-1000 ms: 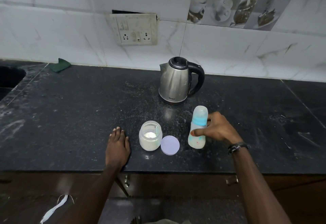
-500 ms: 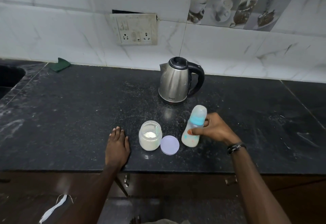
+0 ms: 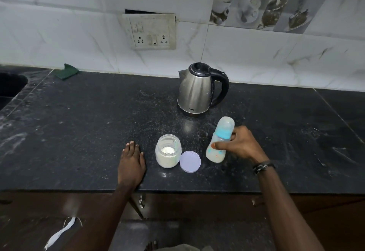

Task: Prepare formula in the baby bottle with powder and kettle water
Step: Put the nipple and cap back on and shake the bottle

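Gripping tilted bottle (image 3: 219, 142), right hand (image 3: 242, 144); counter (image 3: 88, 132) edge near.

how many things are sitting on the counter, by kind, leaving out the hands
kettle: 1
baby bottle, tilted, held in the right hand: 1
open powder jar: 1
loose round lid: 1
green cloth: 1
total: 5

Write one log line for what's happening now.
right hand: grips tilted baby bottle | left hand: flat on counter | powder jar: open
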The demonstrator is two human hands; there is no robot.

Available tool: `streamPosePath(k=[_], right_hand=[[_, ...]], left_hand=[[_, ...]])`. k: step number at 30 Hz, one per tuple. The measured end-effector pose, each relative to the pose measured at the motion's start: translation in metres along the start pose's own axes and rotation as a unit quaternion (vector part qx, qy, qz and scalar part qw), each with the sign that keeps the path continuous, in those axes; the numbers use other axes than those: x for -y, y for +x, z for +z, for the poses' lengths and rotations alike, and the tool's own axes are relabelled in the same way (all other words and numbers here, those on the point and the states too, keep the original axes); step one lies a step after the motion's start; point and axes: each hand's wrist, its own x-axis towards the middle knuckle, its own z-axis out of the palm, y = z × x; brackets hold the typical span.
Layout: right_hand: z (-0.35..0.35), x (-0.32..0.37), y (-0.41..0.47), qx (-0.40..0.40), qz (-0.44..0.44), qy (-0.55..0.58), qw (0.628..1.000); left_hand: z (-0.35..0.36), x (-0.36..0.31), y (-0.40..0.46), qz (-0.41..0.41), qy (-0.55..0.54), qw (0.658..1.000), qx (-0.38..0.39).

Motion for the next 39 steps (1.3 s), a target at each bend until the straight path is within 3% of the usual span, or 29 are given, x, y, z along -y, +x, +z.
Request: streamPosePath(k=[3,6,9,12,14,16,19,23,26,29,31,33,37,39], right_hand=[[-0.002,0.002,0.0,-0.001,0.014,-0.057,0.998],[0.0,0.001,-0.001,0.024,0.001,0.009,1.0],[-0.001,0.002,0.003,-0.018,0.02,-0.047,0.999],[0.003,0.002,-0.001,0.023,0.012,-0.017,1.0],[0.004,0.003,-0.001,-0.015,0.016,0.013,1.0],[0.003,0.003,0.002,-0.048,0.031,-0.027,0.998],[0.005,0.005,-0.001,-0.004,0.02,-0.011,1.0],[0.002,0.006,0.001,-0.048,0.052,-0.046,0.996],[0.003,0.006,-0.001,0.009,0.031,-0.008,0.999],[0.003,0.007,0.001,-0.026,0.047,-0.02,0.998],[0.003,0.008,0.0,-0.01,0.056,-0.052,0.997],[0.004,0.008,-0.002,0.02,0.04,-0.013,0.999],[0.006,0.009,-0.003,-0.019,0.073,-0.083,0.994],[0.01,0.008,-0.004,0.012,0.06,-0.061,0.996]], left_hand=[[-0.001,0.0,-0.002,-0.003,0.001,1.0,0.004],[-0.003,-0.001,0.0,0.001,0.0,1.0,0.002],[-0.002,-0.003,-0.002,-0.006,0.002,1.0,0.005],[-0.004,-0.002,-0.001,-0.003,0.003,1.0,0.001],[-0.005,-0.003,0.0,-0.002,0.001,1.0,0.001],[-0.003,-0.003,-0.002,-0.006,0.001,1.0,0.005],[-0.005,-0.003,-0.001,-0.005,0.0,1.0,0.003],[-0.002,-0.003,-0.002,-0.004,0.001,1.0,0.002],[-0.003,-0.002,-0.001,-0.001,-0.001,1.0,-0.008],[-0.002,-0.003,-0.001,0.002,-0.003,1.0,-0.009],[-0.001,-0.001,-0.002,-0.003,-0.005,1.0,-0.01],[0.0,0.0,-0.001,-0.002,-0.006,1.0,-0.016],[0.002,-0.001,-0.001,-0.003,-0.006,1.0,-0.013],[0.001,0.0,-0.001,-0.003,-0.007,1.0,-0.015]])
